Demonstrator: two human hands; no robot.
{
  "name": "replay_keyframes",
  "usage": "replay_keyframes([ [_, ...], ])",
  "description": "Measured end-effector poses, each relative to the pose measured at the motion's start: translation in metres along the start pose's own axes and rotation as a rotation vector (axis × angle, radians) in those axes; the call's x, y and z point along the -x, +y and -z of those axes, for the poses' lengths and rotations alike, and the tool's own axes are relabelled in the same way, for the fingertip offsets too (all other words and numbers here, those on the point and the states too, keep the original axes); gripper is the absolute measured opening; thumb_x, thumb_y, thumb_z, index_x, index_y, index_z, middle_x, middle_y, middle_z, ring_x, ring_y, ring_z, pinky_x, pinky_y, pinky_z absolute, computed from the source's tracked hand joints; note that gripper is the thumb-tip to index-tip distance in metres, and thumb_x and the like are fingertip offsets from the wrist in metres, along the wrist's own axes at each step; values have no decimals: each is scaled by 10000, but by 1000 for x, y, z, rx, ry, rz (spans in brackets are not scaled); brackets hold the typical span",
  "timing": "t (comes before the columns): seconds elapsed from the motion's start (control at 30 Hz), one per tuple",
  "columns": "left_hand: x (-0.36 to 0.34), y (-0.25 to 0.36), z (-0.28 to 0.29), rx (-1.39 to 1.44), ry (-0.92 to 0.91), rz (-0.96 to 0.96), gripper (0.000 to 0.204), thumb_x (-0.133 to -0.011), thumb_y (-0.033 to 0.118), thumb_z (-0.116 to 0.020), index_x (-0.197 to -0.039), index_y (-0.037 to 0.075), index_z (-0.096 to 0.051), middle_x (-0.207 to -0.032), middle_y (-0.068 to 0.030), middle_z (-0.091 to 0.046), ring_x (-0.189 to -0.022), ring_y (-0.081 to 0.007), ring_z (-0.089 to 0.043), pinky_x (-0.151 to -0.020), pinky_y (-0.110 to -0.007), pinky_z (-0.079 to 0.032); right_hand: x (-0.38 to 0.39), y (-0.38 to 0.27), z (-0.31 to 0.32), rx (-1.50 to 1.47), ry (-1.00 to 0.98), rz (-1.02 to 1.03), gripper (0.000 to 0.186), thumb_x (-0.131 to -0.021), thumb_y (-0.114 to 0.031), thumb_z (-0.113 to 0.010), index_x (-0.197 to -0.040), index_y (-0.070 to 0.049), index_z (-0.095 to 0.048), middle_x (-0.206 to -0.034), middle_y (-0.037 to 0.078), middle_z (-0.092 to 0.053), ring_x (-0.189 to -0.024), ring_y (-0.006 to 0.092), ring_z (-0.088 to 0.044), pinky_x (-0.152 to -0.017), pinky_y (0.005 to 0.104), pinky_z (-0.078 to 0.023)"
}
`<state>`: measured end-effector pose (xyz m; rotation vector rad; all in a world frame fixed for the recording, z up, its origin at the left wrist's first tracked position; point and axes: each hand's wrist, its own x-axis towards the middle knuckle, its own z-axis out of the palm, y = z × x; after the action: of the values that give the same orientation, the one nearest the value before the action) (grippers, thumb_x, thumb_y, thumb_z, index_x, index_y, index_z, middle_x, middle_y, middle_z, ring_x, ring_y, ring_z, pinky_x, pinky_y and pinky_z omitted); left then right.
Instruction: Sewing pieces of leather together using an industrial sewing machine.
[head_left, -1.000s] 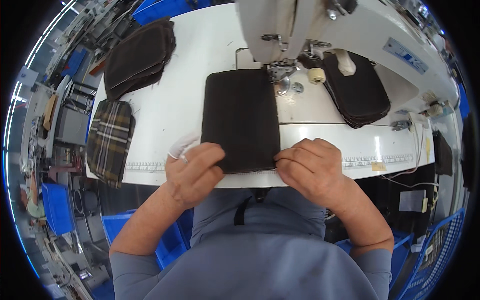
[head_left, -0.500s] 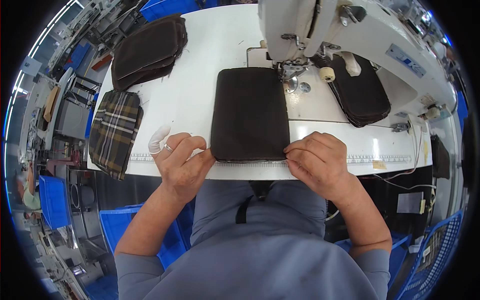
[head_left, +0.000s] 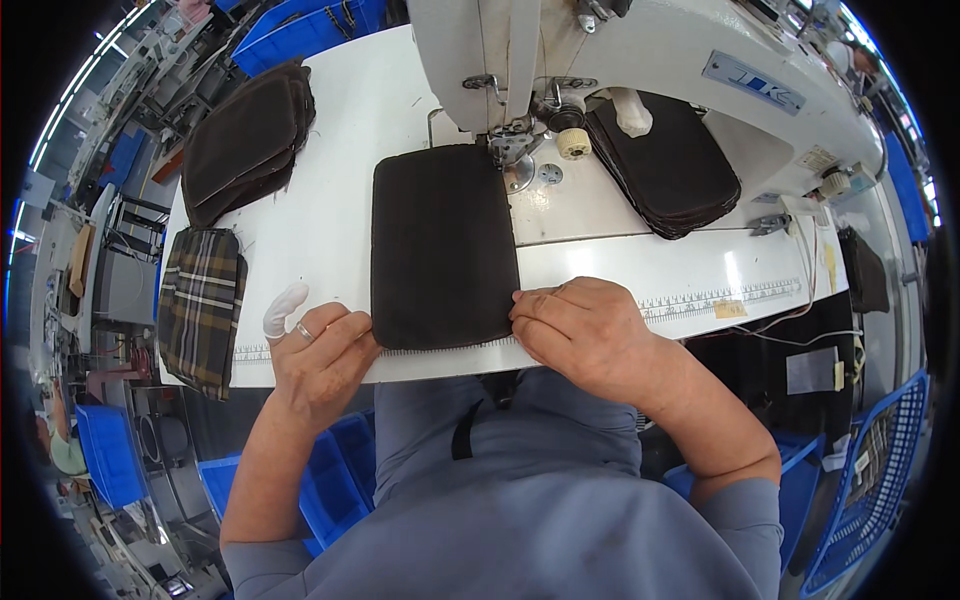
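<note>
Left hand (head_left: 318, 350): fingers curled, tips pressed on the near left corner of the brown panel (head_left: 443, 245), thumb side at the table edge; a white cot (head_left: 283, 308) covers one finger and a ring sits on the next. Whether it pinches the cloth or only presses it flat cannot be told. Right hand (head_left: 583, 333): fingers bent and close together, tips on the near right corner of the same panel, knuckles raised; grip likewise not clear. Brown panel: dark, ribbed, rectangular with rounded corners, lying flat on the white table (head_left: 345, 130), long side running away from the person; its near edge sits at the table's front edge between the two hands, its far right corner reaches just under the presser foot (head_left: 510, 148) of the sewing machine (head_left: 640, 50). Ruler strip (head_left: 700, 298): printed scale along the table's front edge, to the right of the right hand. Machine: white, spanning the far side of the table, with a small cream knob (head_left: 574, 144) just right of the foot. Right stack (head_left: 668, 170): dark panels of the same kind piled under the machine arm, well apart from the hands. Left stack (head_left: 243, 140): more dark panels at the table's far left corner. Plaid cloth (head_left: 200, 308): brown checked piece hanging over the table's left edge, near the left hand. Blue bins (head_left: 335, 480): below the table, beside the person's lap.
</note>
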<state>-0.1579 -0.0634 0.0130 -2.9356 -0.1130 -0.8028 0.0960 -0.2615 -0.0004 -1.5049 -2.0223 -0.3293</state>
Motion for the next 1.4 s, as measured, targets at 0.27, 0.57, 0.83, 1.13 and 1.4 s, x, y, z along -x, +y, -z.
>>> replay_keyframes([
  [0.27, -18, -2, 20, 124, -167, 6, 156, -719, 192, -872, -758, 139, -730, -1007, 14, -728, -983, -152, -706, -1199, -524, -335, 1, 4, 9, -101, -81, -75, 172, -772, -108, -815, -912, -68, -725, -987, 26, -739, -927, 192, -740, -750, 338, -574],
  [0.57, -76, 37, -16, 459, -197, -168, 285, -767, 189, -890, -1007, 88, -772, -1226, -69, -733, -1229, -261, -698, -1106, -466, -497, -2, 12, 20, -236, -114, -103, 152, -787, -150, -808, -906, -80, -747, -1019, 27, -711, -979, 210, -669, -733, 355, -525],
  [0.83, -63, 28, -46, 794, -230, -24, 313, -830, 109, -845, -1130, 47, -780, -1296, -125, -715, -1290, -323, -664, -1062, -437, -564, -4, 20, 23, -240, -199, -136, 231, -742, -161, -853, -961, -126, -788, -1043, 10, -738, -952, 213, -690, -775, 371, -538],
  [1.13, -83, 3, -65, 698, -155, -105, 192, -897, 105, -786, -1079, 45, -801, -1218, -100, -750, -1212, -274, -706, -987, -394, -598, -22, 44, 13, -157, -156, -137, 109, -822, -142, -811, -908, -88, -772, -979, 5, -735, -852, 220, -665, -727, 379, -490],
  [1.4, -105, -16, -80, 747, -154, 4, 177, -862, 37, -807, -1037, 14, -817, -1165, -141, -784, -1168, -293, -736, -1038, -398, -584, -36, 68, 4, -124, -118, -152, 88, -857, -140, -777, -904, -67, -792, -949, 29, -750, -858, 245, -706, -749, 401, -525],
])
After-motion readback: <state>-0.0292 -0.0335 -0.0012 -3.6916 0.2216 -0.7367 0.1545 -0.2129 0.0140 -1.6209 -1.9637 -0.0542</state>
